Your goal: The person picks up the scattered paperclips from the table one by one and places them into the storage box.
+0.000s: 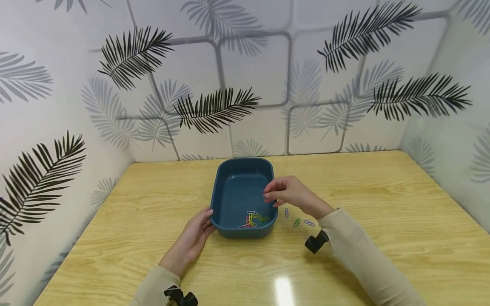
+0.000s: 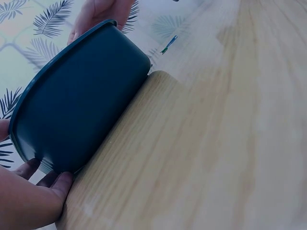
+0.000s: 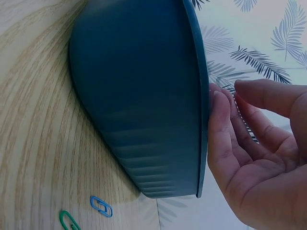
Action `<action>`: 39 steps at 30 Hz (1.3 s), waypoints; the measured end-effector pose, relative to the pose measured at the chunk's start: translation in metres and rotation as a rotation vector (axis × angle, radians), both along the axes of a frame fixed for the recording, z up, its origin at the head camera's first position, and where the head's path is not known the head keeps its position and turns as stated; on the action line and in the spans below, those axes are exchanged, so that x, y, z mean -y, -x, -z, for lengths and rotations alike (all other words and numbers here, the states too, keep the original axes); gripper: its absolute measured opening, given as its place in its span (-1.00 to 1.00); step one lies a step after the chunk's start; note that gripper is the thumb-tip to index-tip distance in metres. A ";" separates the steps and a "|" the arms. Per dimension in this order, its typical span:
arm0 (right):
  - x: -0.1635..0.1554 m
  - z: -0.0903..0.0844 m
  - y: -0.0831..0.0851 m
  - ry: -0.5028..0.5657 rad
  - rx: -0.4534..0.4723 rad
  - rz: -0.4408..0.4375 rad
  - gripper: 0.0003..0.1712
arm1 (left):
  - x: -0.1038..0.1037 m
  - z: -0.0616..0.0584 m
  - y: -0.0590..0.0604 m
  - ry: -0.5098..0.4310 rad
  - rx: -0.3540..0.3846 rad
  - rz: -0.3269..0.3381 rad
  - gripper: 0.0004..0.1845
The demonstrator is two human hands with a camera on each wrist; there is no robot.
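Right hand fingers: loosely curled, tips gathered over the right rim of the blue tray; whether a clip is pinched between them cannot be told from these views.

Left hand fingers: nearly straight, laid against the tray's near-left corner, nothing gripped.

Blue tray: set mid-worktop, steadied from the left.

Coloured paper clips in the tray: heaped at the near end of its floor.

Loose clips: three counted on the worktop just right of the tray, blue, green and pale blue.

Handling note: the step is judged best done with the tray kept braced and clips released low inside the rim.

Pose: right wrist raised, palm turned down; left forearm laid flat, sleeve to the wrist.
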State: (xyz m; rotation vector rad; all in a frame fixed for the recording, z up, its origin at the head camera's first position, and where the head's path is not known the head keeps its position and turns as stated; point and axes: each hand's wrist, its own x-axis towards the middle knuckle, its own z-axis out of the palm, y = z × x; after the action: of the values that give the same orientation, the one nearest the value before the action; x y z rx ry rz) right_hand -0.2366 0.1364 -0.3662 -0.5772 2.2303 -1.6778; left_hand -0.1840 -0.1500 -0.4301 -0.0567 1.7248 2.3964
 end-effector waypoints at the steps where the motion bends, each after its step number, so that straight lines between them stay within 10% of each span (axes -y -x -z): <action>1: 0.000 0.000 0.001 -0.003 -0.002 -0.003 -0.84 | 0.000 0.000 0.000 0.002 0.000 -0.001 -0.46; 25: -0.048 0.011 0.000 -0.094 -0.014 0.059 -0.73 | 0.000 0.001 0.002 -0.013 -0.005 -0.005 -0.47; 39: -0.060 0.015 0.000 -0.427 -0.157 -0.107 -0.84 | -0.001 0.000 0.001 -0.024 0.006 -0.007 -0.49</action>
State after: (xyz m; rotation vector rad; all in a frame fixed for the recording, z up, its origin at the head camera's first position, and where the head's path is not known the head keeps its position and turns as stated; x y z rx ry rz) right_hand -0.2368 0.1961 -0.3814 -0.7188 2.5140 -1.0873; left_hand -0.1845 -0.1494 -0.4305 -0.0670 1.6953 2.4194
